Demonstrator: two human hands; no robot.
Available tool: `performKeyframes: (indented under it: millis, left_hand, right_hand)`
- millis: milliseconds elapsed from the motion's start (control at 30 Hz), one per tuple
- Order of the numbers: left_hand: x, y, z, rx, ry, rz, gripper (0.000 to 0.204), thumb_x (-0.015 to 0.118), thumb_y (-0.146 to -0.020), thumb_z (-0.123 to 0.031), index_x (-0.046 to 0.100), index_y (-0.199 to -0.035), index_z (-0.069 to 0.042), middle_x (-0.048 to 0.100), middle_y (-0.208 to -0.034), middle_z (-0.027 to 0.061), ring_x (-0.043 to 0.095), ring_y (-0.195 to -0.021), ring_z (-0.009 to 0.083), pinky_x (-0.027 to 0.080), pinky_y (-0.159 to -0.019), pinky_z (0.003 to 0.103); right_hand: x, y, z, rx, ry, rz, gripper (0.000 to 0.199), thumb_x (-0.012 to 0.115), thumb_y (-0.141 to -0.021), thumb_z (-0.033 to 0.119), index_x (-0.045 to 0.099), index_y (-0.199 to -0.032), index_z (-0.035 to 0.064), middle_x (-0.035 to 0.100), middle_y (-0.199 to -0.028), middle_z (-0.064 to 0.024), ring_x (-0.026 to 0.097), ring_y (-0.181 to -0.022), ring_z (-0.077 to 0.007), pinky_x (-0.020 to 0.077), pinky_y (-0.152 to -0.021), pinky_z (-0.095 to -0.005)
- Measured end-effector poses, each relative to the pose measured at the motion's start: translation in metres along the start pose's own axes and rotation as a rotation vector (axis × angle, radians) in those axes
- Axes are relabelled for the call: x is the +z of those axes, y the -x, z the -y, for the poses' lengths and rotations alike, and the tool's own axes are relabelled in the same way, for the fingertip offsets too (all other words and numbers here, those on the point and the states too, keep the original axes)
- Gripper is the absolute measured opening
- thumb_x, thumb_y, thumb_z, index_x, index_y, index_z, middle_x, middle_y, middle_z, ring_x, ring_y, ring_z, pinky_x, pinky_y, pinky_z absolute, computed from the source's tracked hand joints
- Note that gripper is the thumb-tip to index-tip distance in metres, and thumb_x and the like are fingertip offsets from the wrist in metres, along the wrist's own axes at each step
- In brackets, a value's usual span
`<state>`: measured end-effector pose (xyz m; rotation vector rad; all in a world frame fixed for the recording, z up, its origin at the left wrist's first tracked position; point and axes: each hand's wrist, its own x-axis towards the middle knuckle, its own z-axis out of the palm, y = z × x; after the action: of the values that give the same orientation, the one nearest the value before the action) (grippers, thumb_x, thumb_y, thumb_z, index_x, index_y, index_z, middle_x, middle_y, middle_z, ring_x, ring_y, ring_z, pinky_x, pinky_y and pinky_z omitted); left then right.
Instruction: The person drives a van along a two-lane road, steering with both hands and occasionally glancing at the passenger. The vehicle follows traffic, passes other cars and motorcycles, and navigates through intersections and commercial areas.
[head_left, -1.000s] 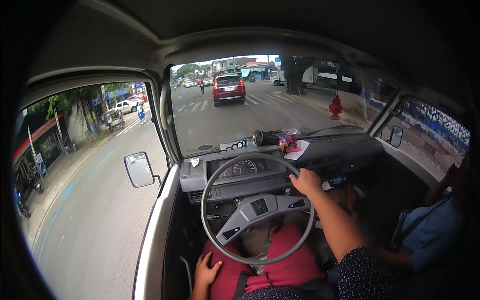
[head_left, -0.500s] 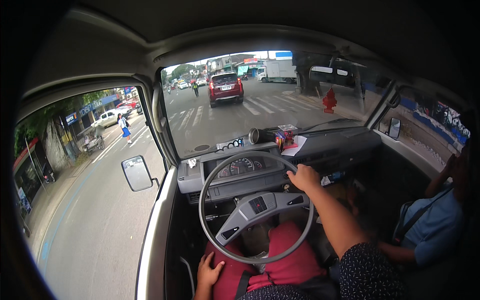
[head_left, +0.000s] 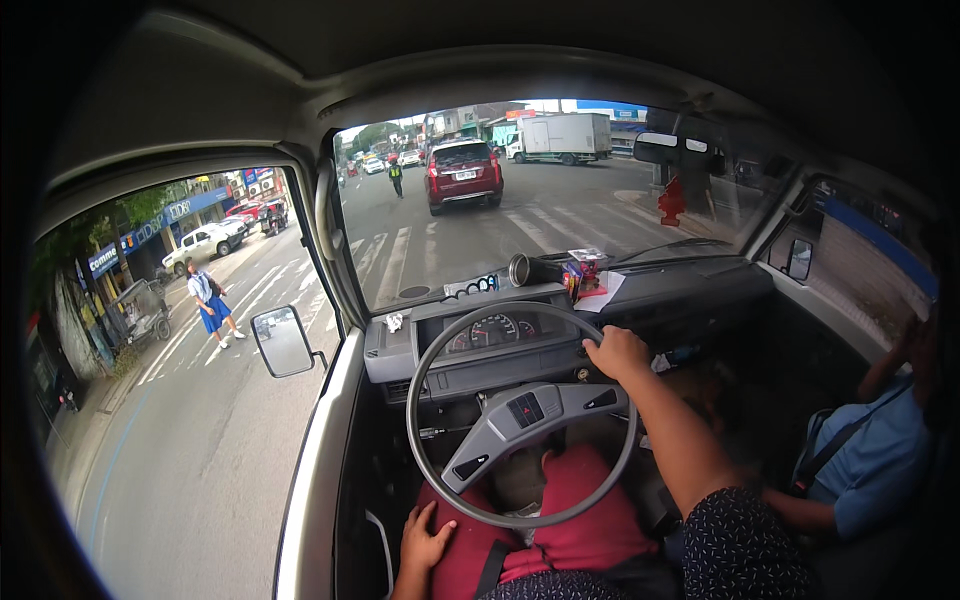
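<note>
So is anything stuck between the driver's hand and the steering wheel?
No. The right hand grips the steering wheel directly at its upper right rim, with nothing between them. The left hand rests on the red lap, just below the wheel's lower rim, apart from it.

Right hand (head_left: 617, 352) raised, fingers curled, left hand (head_left: 425, 540) low, apparently flat

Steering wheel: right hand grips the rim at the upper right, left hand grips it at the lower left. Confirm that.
Not quite. The right hand does grip the steering wheel at its upper right, but the left hand is off the rim, resting on the red-clad thigh below it. The head view shows this.
</note>
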<state>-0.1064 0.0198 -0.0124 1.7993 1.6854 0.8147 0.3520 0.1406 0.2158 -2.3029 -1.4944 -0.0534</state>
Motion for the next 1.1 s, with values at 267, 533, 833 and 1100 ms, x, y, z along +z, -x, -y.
performKeyframes:
  millis: [267, 533, 833, 1100]
  left_hand:
    - [0.001, -0.003, -0.002, 0.021, 0.024, 0.022, 0.075, 0.08, -0.081, -0.054, 0.061, -0.145, -0.019, 0.047, -0.155, 0.0267, 0.046, -0.143, 0.0441, 0.041, -0.117, 0.048]
    - [0.008, -0.006, -0.002, 0.061, -0.026, 0.03, 0.071, 0.084, -0.082, -0.043, 0.064, -0.139, -0.006, 0.052, -0.151, 0.0255, 0.052, -0.139, 0.0422, 0.045, -0.114, 0.045]
    - [-0.004, -0.025, -0.035, 0.047, 0.606, -0.076, 0.045, 0.072, -0.097, -0.014, 0.06, -0.137, 0.001, 0.063, -0.135, 0.0182, 0.063, -0.124, 0.0279, 0.051, -0.105, 0.038]
    - [-0.046, -0.112, -0.14, 0.032, 1.05, -0.224, 0.041, 0.059, -0.107, -0.024, 0.051, -0.141, -0.003, 0.066, -0.113, 0.0084, 0.067, -0.088, 0.0137, 0.056, -0.077, 0.029]
  right_hand:
    - [0.002, -0.001, 0.001, -0.019, 0.0, -0.054, 0.049, 0.068, -0.092, 0.053, 0.073, -0.102, 0.0052, 0.075, -0.106, -0.022, 0.072, -0.103, -0.0412, 0.0577, -0.09, -0.0516]
    - [-0.002, -0.003, 0.004, 0.006, 0.005, -0.014, 0.052, 0.066, -0.092, 0.056, 0.072, -0.108, 0.0068, 0.075, -0.111, -0.0212, 0.071, -0.107, -0.0412, 0.0562, -0.093, -0.0512]
    - [-0.007, -0.02, 0.02, -0.061, 0.063, 0.014, 0.05, 0.067, -0.092, 0.053, 0.073, -0.11, 0.0069, 0.075, -0.111, -0.0208, 0.071, -0.109, -0.0392, 0.0563, -0.095, -0.0498]
    - [-0.01, -0.023, 0.023, -0.069, 0.041, 0.016, 0.051, 0.067, -0.093, 0.053, 0.074, -0.113, 0.0069, 0.075, -0.111, -0.0201, 0.071, -0.109, -0.0379, 0.0556, -0.096, -0.0496]
